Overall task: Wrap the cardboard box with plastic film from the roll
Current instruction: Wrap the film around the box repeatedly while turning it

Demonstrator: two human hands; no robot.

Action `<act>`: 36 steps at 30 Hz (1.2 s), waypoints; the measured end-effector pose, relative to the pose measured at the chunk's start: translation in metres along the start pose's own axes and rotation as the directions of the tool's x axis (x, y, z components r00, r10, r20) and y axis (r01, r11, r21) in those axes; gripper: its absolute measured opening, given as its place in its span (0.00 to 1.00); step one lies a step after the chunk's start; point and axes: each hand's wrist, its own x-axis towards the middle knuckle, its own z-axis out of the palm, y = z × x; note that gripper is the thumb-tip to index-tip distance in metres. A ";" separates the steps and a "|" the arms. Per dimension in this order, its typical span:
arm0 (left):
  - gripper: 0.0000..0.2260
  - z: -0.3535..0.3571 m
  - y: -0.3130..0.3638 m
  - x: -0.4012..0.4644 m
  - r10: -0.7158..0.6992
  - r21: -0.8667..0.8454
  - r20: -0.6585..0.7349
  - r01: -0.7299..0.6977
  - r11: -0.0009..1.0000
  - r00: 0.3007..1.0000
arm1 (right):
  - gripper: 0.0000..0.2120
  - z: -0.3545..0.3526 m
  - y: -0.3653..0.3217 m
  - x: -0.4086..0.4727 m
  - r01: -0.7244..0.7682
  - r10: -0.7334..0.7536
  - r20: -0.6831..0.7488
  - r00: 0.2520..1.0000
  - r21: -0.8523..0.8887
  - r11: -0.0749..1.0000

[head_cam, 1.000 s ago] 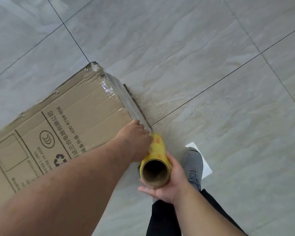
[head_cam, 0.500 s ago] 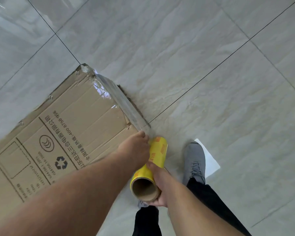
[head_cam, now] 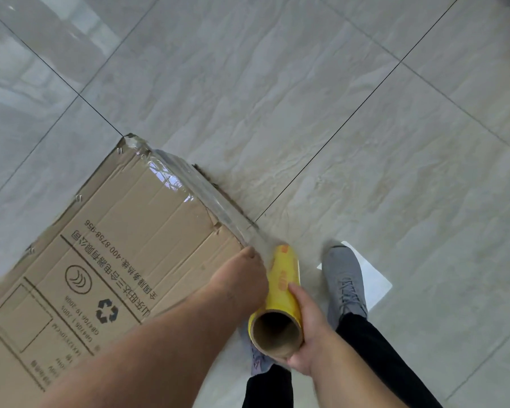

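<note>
Right hand [head_cam: 308,328] curled round yellow film roll [head_cam: 280,298]; left hand [head_cam: 242,278] at cardboard box [head_cam: 124,245] corner, fingers hidden, grip untellable; film [head_cam: 206,189] along box edge.

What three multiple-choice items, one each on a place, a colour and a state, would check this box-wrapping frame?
1. Where does the film already lie on the box?
A. Along its end edge nearest the roll
B. Across the recycling mark
C. Nowhere

2. What colour is the roll?
A. Blue
B. Yellow
C. White

3. What is the right hand doing?
A. Hanging free
B. Pressing flat on the floor
C. Holding the roll near its open end

Answers:
1 A: shiny film runs along that edge, from the far corner down to the roll.
2 B: its wrapper is yellow round a brown tube.
3 C: fingers curl round the roll, while the left hand lies at the box corner beside it.
</note>
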 end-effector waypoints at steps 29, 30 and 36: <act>0.28 0.025 0.019 -0.027 0.116 0.072 0.012 -0.116 0.991 0.993 | 0.29 -0.008 0.063 0.015 0.047 -0.049 0.024 0.998 0.094 0.994; 0.29 0.024 0.020 -0.028 0.112 0.082 0.014 -0.113 0.990 0.994 | 0.31 -0.012 0.063 0.016 0.013 -0.014 0.011 1.000 0.041 0.999; 0.26 0.027 0.018 -0.046 0.111 0.046 -0.017 -0.110 0.993 0.994 | 0.34 -0.006 0.067 0.020 -0.083 0.051 -0.123 0.991 -0.273 0.958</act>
